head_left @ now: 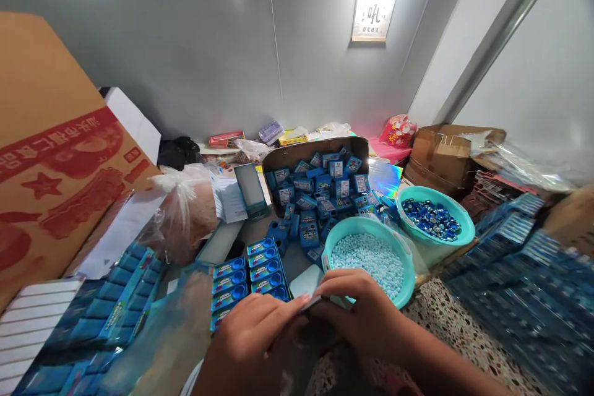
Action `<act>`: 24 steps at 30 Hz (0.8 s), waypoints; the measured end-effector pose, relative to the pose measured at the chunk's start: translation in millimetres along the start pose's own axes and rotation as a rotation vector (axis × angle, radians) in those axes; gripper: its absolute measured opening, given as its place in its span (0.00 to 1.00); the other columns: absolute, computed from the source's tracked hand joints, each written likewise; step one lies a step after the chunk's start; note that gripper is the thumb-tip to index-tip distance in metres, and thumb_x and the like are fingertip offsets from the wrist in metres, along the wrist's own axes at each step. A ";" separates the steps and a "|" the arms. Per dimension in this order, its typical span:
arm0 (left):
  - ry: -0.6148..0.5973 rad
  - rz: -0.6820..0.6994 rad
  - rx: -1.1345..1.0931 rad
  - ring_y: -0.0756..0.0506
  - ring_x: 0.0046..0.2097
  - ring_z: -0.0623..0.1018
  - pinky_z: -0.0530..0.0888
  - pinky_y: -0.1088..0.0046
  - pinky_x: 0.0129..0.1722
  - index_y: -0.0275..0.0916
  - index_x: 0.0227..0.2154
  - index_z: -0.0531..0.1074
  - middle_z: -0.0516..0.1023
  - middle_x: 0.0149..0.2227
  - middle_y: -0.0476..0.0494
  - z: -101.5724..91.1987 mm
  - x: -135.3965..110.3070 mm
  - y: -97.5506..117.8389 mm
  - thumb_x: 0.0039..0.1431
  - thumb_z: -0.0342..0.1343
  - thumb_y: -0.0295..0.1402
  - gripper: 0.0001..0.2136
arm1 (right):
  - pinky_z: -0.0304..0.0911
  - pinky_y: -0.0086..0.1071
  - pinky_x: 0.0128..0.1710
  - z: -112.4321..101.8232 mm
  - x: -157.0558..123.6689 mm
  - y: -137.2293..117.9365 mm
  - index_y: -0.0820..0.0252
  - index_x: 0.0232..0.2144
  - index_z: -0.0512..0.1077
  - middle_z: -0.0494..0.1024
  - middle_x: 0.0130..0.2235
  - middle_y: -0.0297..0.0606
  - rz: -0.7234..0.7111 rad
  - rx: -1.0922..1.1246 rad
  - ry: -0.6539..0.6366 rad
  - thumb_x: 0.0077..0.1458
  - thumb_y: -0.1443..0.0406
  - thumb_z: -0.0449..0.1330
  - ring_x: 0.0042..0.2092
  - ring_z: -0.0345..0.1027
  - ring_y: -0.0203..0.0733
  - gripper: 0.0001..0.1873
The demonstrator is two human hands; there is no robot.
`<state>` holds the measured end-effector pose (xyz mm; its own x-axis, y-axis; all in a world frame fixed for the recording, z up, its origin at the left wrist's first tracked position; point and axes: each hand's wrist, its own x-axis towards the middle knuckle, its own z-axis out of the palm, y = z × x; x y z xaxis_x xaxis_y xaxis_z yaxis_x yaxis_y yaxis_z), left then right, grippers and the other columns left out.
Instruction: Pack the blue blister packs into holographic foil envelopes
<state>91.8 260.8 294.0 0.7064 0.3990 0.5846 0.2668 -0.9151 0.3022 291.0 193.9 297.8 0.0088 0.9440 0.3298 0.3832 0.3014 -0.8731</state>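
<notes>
My left hand (pixel 250 346) and my right hand (pixel 357 315) meet low in the view, pinching a thin flat packet (pixel 312 303) with a silvery edge between them. Its exact kind is hard to tell. Just behind my right hand sits a teal basin (pixel 371 229) heaped with pale blue candies. A pale green square piece (pixel 306 281) lies by its rim. Rows of blue blister cards (pixel 245 278) stand beyond my left hand, partly hidden by it. A cardboard tray (pixel 315 151) full of small blue boxes stands farther back.
A second teal basin (pixel 466 229) holds dark blue pieces. Stacks of blue packaged cards (pixel 520 284) fill the right side, above a speckled terrazzo floor (pixel 440 315). A large printed carton (pixel 55 154) and a plastic bag (pixel 185 216) crowd the left.
</notes>
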 end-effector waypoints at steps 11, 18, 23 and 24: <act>0.148 -0.012 -0.024 0.50 0.46 0.80 0.77 0.78 0.46 0.43 0.51 0.74 0.81 0.45 0.47 -16.1 -9.1 -34.3 0.63 0.55 0.28 0.15 | 0.63 0.30 0.35 60.5 10.0 -15.7 0.60 0.28 0.78 0.76 0.32 0.38 0.152 0.301 0.232 0.61 0.56 0.59 0.35 0.69 0.38 0.16; 0.034 -0.425 -0.334 0.52 0.39 0.79 0.75 0.82 0.40 0.47 0.39 0.79 0.80 0.37 0.52 -14.4 7.4 -12.7 0.62 0.57 0.38 0.07 | 0.62 0.30 0.33 50.1 14.4 0.3 0.63 0.29 0.78 0.78 0.31 0.41 0.147 0.292 0.185 0.61 0.54 0.58 0.34 0.70 0.40 0.19; 0.013 -0.634 -0.387 0.51 0.33 0.76 0.71 0.79 0.30 0.46 0.28 0.78 0.76 0.28 0.52 9.6 37.8 7.4 0.60 0.57 0.44 0.11 | 0.56 0.29 0.27 18.6 18.6 24.6 0.62 0.24 0.71 0.70 0.24 0.36 0.170 0.214 0.083 0.62 0.51 0.54 0.28 0.62 0.36 0.23; 0.012 -0.641 -0.383 0.50 0.33 0.77 0.71 0.79 0.31 0.47 0.29 0.78 0.77 0.28 0.52 15.1 42.7 9.0 0.60 0.58 0.43 0.09 | 0.55 0.29 0.26 11.0 20.5 28.5 0.61 0.24 0.70 0.69 0.24 0.35 0.169 0.214 0.091 0.62 0.50 0.54 0.27 0.61 0.36 0.23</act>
<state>134.2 268.7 310.4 0.4815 0.8501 0.2131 0.3752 -0.4197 0.8265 292.0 223.4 275.7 0.1422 0.9703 0.1958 0.1654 0.1718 -0.9712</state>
